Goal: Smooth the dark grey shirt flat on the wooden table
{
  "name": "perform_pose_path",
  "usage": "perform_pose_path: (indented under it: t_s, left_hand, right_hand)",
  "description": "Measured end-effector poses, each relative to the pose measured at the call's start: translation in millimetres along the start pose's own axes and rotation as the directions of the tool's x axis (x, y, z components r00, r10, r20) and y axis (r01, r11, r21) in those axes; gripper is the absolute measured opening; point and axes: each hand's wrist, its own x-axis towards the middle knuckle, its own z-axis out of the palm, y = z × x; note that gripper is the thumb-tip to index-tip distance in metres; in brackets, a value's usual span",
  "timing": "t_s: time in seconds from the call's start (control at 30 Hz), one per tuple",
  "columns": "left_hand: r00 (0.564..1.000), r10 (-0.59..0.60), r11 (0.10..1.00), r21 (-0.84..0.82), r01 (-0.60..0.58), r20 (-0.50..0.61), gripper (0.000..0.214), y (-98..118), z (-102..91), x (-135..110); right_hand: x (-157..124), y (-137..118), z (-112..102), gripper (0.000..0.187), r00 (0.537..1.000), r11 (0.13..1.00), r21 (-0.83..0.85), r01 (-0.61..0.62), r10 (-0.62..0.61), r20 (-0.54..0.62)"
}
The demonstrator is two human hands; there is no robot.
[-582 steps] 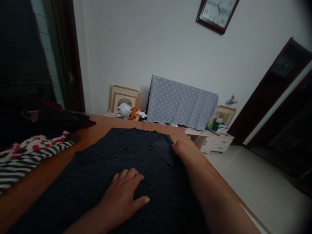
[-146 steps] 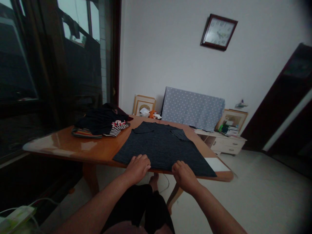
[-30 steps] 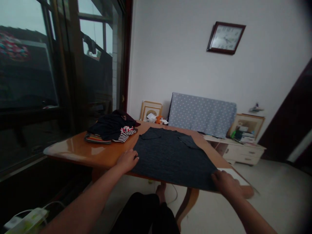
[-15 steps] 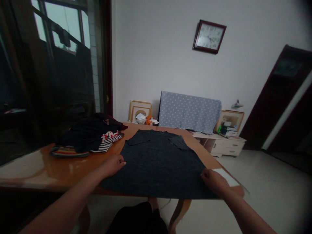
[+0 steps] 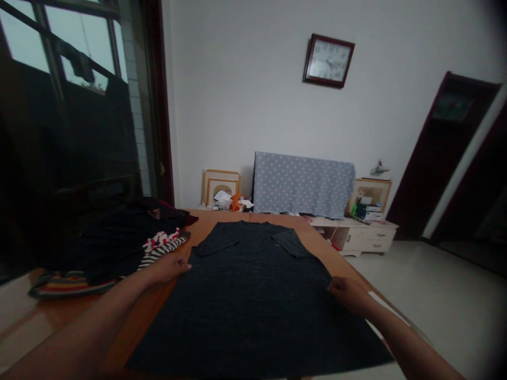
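Note:
A dark blue-grey short-sleeved T-shirt [image 5: 253, 301] lies spread flat, its neckline away from me and its sleeves turned inward over the body. My left hand [image 5: 172, 267] is closed at the shirt's left side, just below the sleeve, fingers curled on the edge. Opposite it, my right hand [image 5: 348, 294] pinches the right side edge lower down. The shirt's hem reaches the near edge of the view.
The wooden table [image 5: 152, 316] carries a pile of dark clothes [image 5: 114, 237] at left, with striped garments in it. White paper [image 5: 386, 309] lies by my right forearm. Beyond are a white cabinet [image 5: 368, 238] and a dotted cloth [image 5: 303, 184].
My view has shifted forward over the table, so the shirt looks larger and closer. Both hands now sit farther up the shirt's sides, nearer the sleeves.

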Motion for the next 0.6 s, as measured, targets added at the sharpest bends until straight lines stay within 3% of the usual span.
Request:
perform_pose_path:
  t_s: [0.27, 0.37, 0.6]
  left_hand:
    - [0.975, -0.039, 0.998, 0.042, 0.049, -0.219, 0.023, -1.2, -5.1, 87.9]
    - [0.957, -0.097, 0.994, 0.015, 0.105, -0.275, 0.018, 12.1, -4.7, 124.6]
    - [0.953, -0.013, 0.995, 0.088, 0.041, -0.302, 0.020, 38.4, 7.6, 214.2]
  right_hand:
    - [70.4, -14.8, -8.0, 0.017, 0.992, 0.945, 0.314, -0.097, 0.117, -0.046]
    - [107.4, -24.5, -14.6, 0.015, 0.991, 0.937, 0.342, -0.077, 0.108, -0.073]
    - [201.3, -47.9, -14.5, 0.018, 0.980, 0.963, 0.264, 0.062, -0.008, -0.199]
